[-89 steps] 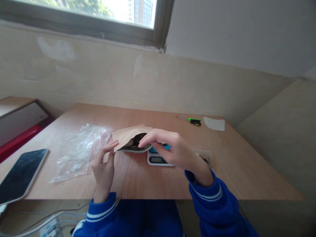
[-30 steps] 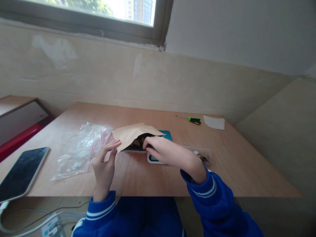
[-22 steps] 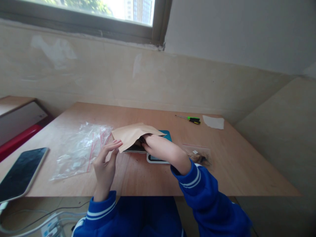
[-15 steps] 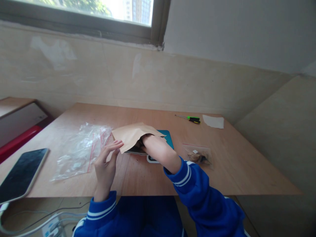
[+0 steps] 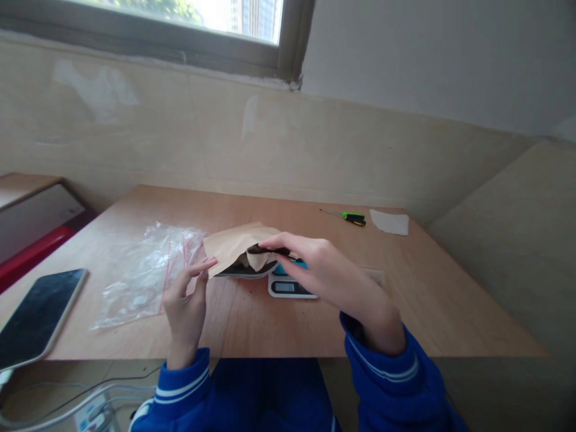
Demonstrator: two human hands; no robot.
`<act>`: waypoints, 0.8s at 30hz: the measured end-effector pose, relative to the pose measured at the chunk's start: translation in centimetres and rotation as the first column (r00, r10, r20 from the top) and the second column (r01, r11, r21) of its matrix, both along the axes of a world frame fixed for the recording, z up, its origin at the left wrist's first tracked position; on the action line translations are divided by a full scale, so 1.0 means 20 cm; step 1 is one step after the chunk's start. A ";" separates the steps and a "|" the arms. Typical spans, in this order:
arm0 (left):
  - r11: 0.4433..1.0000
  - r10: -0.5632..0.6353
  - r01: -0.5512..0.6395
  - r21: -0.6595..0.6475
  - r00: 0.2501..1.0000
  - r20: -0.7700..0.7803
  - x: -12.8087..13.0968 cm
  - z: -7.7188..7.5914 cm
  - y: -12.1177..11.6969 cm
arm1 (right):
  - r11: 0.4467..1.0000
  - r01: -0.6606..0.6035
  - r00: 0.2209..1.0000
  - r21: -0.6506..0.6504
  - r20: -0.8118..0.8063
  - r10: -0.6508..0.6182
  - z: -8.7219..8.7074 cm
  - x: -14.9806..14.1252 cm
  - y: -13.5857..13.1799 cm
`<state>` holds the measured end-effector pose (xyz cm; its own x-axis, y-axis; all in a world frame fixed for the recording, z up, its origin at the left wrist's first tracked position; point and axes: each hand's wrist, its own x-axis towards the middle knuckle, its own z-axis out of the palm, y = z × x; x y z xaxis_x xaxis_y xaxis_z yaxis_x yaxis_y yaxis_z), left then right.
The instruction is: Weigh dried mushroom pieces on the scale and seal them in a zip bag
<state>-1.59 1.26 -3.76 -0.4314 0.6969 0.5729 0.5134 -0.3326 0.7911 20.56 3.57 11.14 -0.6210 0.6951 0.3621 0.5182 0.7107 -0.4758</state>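
My left hand pinches the near left edge of a brown paper bag, which lies with its dark mouth facing me. At the right side of that mouth, my right hand is closed on a dark, thin, dried-looking piece; its exact kind I cannot make out. A light tan flap or lump shows just under this piece. Partly below my right hand is a digital scale with a blue top, a white rim and a small display. What lies inside the bag is mostly hidden.
Clear plastic zip bags are spread to the left, beside a phone. Farther right lie a screwdriver with green and black handle parts and a white paper piece. Cables hang below the table's front edge.
My right hand has come out of the paper bag, moving right, with a dark piece between its fingers. The scale's display now shows, and my forearm covers most of the small zip bag.
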 end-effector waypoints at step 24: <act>0.982 0.184 -0.167 -0.092 0.957 0.224 -0.01 0.05 -0.02 | 0.870 0.430 0.879 -0.240 -0.108 -0.464 -0.69 0.14 0.24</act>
